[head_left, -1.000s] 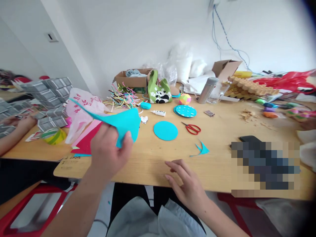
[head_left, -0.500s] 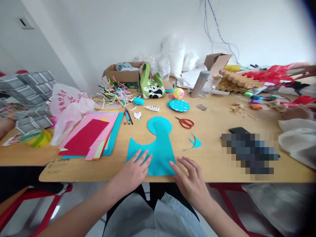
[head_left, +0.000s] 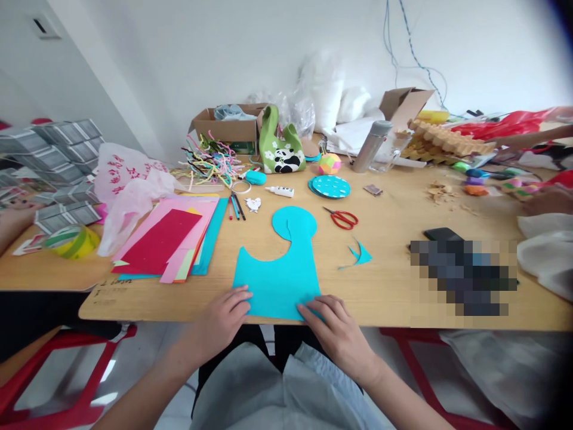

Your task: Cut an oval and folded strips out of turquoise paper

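Note:
A turquoise sheet of craft paper (head_left: 275, 283) lies at the table's front edge, a round bite cut from its upper left side. Its upper strip overlaps a turquoise paper disc (head_left: 282, 222). At the sheet's lower left edge, my left hand (head_left: 226, 316) is closed on it, fingertips on top and the thumb hidden. My right hand (head_left: 335, 325) grips the lower right corner, fingers bent over the paper. Red-handled scissors (head_left: 344, 219) rest beyond my right hand, near small turquoise offcuts (head_left: 360, 255).
Coloured paper sheets (head_left: 163, 242) are stacked on the left, with pens (head_left: 237, 206) and a glue bottle (head_left: 280, 191) behind. Patterned discs (head_left: 330, 187), a panda bag (head_left: 283, 149) and a steel flask (head_left: 372, 146) stand farther back. A dark phone-like object (head_left: 443, 234) lies right. Another person's arm (head_left: 521, 140) reaches in.
My left hand has slid off the sheet's middle to its lower left edge, its fingers now bent. My right hand has moved slightly inward over the lower right corner. The view shifted slightly.

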`<move>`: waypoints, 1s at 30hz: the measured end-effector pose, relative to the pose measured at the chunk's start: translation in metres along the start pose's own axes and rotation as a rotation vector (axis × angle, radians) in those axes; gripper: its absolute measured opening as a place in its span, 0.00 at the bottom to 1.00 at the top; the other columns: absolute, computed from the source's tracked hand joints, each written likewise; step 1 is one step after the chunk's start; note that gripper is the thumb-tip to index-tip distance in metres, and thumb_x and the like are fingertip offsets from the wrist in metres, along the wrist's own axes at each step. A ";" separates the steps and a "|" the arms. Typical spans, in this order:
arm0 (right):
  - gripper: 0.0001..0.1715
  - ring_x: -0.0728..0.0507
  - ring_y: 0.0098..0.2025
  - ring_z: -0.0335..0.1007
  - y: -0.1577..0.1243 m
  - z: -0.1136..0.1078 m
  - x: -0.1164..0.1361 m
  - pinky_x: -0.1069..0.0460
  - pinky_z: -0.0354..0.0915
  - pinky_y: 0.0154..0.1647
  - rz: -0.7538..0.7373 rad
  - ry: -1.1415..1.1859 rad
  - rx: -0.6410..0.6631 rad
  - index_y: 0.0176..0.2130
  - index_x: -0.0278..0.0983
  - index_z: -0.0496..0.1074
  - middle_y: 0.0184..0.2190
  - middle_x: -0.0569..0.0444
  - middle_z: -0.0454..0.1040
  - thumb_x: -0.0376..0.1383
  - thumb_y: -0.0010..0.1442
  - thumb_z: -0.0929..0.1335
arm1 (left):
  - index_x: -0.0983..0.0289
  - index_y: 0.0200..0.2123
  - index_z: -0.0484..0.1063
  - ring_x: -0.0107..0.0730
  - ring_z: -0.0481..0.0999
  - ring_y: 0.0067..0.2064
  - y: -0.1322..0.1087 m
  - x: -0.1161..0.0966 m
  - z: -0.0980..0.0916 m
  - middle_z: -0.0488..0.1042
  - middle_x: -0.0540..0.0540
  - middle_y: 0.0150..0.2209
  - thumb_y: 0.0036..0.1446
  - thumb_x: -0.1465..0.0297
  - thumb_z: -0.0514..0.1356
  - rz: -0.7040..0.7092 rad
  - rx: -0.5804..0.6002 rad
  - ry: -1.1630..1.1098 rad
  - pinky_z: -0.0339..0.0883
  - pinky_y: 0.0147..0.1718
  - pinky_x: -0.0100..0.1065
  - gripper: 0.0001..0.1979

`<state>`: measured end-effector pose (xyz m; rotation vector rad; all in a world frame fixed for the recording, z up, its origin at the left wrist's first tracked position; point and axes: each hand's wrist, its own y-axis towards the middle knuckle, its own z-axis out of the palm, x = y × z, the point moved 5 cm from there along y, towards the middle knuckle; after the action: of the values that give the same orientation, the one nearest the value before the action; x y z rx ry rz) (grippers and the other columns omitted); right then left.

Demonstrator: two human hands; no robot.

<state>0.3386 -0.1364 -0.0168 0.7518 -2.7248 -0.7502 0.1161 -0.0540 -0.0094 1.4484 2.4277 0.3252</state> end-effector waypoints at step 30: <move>0.14 0.39 0.43 0.64 -0.016 0.003 -0.023 0.43 0.62 0.44 0.707 0.367 -0.026 0.31 0.40 0.74 0.35 0.49 0.73 0.42 0.65 0.64 | 0.59 0.25 0.77 0.46 0.67 0.53 -0.022 0.064 0.006 0.71 0.56 0.46 0.56 0.62 0.60 -0.575 -0.030 -0.383 0.62 0.53 0.50 0.12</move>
<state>0.3636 -0.1351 -0.0294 -0.1005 -2.3731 -0.4225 0.0715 -0.0080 -0.0310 0.6639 2.3634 -0.0448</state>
